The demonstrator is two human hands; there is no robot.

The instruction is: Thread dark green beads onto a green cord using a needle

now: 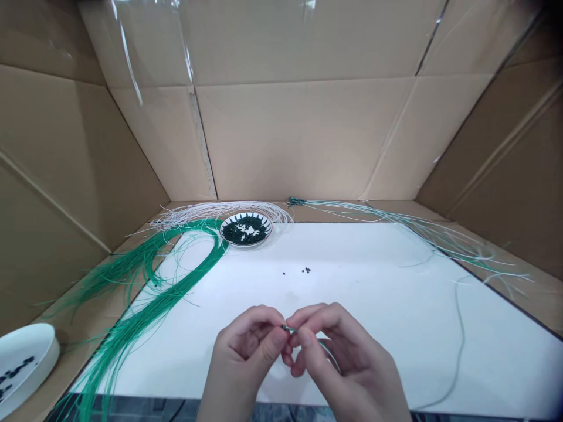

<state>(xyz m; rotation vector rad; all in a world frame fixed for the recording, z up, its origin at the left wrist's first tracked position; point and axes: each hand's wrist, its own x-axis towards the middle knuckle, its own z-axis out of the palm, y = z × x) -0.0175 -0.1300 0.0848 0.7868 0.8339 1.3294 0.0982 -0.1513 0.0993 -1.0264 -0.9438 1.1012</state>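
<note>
In the head view my left hand (250, 346) is closed in a pinch at the middle front of the white board. Between its thumb and forefinger is a small dark bead-like piece (284, 327). My right hand (341, 351) pinches a thin pale-green wire (325, 350) close to that piece, and the two sets of fingertips almost meet. Part of the wire curves behind the right fingers, so its full run is hidden. Beyond the hands lie several tiny black pieces (307, 270) on the board.
A striped-rim plate (269, 221) of small dark pieces stands at the back. Green wire bundles (176, 293) spread along the left, with white wires (197, 213) behind. Dark-tipped wires (352, 208) run back right. A white dish (50, 351) sits front left. Cardboard walls (303, 135) enclose the board (373, 281).
</note>
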